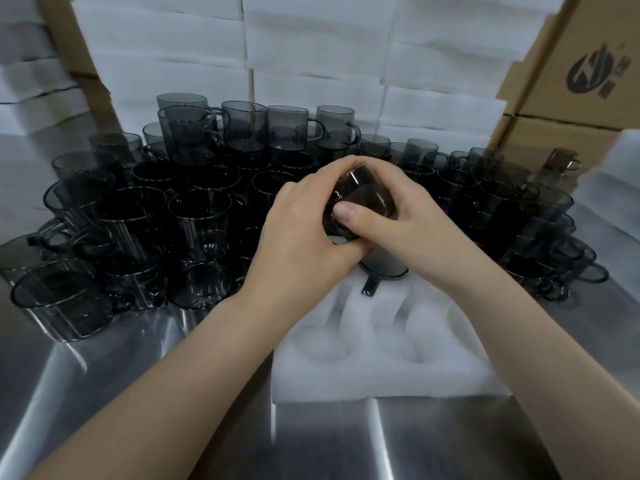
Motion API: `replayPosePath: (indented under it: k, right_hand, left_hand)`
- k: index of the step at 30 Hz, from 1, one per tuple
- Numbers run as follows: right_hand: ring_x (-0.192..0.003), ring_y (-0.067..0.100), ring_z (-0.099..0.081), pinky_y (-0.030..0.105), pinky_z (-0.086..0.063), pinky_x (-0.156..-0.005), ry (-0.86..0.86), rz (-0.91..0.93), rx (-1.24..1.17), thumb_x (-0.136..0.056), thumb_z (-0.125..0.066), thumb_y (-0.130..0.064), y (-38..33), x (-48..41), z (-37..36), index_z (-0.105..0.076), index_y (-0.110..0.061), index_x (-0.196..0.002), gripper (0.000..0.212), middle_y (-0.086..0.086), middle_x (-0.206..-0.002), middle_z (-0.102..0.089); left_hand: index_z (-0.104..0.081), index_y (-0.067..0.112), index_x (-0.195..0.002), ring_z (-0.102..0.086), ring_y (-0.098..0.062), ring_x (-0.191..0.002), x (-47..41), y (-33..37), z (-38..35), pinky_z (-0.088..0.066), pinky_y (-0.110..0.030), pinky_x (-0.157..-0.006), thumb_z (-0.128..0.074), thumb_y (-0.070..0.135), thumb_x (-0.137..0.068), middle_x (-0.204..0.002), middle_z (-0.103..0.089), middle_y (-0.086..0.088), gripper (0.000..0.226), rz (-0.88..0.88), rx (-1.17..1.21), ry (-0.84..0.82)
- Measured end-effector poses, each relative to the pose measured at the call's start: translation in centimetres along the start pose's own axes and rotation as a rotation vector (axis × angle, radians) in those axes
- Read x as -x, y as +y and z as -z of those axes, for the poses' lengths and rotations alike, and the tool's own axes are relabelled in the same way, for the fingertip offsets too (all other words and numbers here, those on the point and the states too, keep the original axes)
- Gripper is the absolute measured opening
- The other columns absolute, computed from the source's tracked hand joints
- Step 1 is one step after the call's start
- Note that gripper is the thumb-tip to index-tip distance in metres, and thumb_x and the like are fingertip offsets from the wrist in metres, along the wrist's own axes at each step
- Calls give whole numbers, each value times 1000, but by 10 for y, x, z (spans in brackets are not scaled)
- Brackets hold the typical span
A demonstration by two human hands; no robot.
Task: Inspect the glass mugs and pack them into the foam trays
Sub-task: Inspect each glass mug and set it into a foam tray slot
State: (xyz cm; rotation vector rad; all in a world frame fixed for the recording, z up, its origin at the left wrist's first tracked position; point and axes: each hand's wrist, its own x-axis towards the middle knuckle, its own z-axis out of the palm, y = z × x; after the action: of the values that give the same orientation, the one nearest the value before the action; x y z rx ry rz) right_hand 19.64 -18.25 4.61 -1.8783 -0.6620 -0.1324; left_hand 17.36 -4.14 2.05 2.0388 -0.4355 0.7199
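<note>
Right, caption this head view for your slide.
Left hand and right hand hold a dark glass mug over the foam tray, beside one packed mug.

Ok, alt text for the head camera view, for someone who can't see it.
A left hand and right hand hold a smoky glass mug over a foam tray containing one packed mug. More mugs crowd the steel table.

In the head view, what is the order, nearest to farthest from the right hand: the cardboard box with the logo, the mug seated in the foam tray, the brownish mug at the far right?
1. Seated mug: in the foam tray, under the right hand.
2. Brownish mug: right edge of the pile.
3. Logo box: far back right.
</note>
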Motion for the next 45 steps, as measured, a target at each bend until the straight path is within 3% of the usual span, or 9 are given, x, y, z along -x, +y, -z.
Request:
replayPosePath:
  k: [5,12,17,22,28,30,35,41,45]
  right_hand:
    - [-88,-6,-62,13,-47,-69,78,47,149,-79,-52,-59,0,1,-3,-48,-54,-104,25,-37,-96,-60]
    - [-53,17,-66,22,-50,-46,144,60,115,-88,-45,-55,-3,3,-5,-52,-47,-108,23,-16,-91,-65]
    - [-80,15,-68,24,-56,-55,184,-3,73,-92,-41,-44,-5,2,-6,-56,-33,-128,41,-17,-99,-66]
    - [-120,9,-58,47,-52,-97,161,-29,-13,-96,-37,-41,-5,2,-5,-51,-34,-137,43,-5,-134,-60]
    - [-101,42,-66,69,-50,-81,143,-126,-315,-106,-30,-35,-9,-2,-2,-65,-36,-120,38,10,-112,-71]
    - [-99,48,-65,67,-49,-80,136,-180,-359,-106,-30,-36,-9,-3,-1,-67,-31,-119,40,14,-109,-72]
    - [-89,33,-65,54,-42,-83,69,-277,-541,-105,-35,-36,-7,-6,3,-68,-11,-110,42,17,-99,-70]
    - [-87,27,-71,39,-59,-68,-76,-332,-692,-103,-32,-44,-5,-4,3,-67,-12,-109,47,14,-101,-73]
    - [-89,21,-73,37,-59,-75,93,-241,-489,-103,-42,-38,2,-6,2,-77,-19,-92,41,9,-95,-76]
  left_hand:
    - [-61,29,-118,-62,-8,-94,2,4,1,-50,-24,-84,-69,22,-67,-97,-65,22,53,-16,55,66]
    - [-62,27,-105,-64,-2,-90,1,7,0,-52,-21,-80,-78,16,-69,-92,-67,15,41,40,201,59]
    - [-63,22,-106,-65,-8,-92,2,7,0,-53,-30,-82,-82,18,-70,-94,-67,11,42,43,214,62]
    - [-62,19,-108,-65,-12,-95,2,7,0,-54,-36,-86,-84,19,-71,-96,-66,8,43,27,244,65]
    - [-58,9,-126,-59,-13,-117,3,6,0,-50,-34,-97,-85,9,-72,-121,-64,-1,61,-57,204,76]
    - [-59,6,-123,-57,-14,-120,3,5,0,-50,-34,-97,-84,7,-72,-126,-62,-3,58,-88,200,75]
    - [-59,4,-108,-52,-14,-127,4,5,-2,-49,-31,-98,-83,6,-73,-134,-56,-3,42,-163,179,76]
    - [-36,39,-133,-50,-16,-125,2,6,2,-44,-32,-103,-84,14,-66,-124,-56,16,86,-62,189,24]
    - [-44,24,-141,-45,-10,-123,2,8,2,-33,-13,-103,-82,34,-63,-127,-53,16,87,-131,34,17]
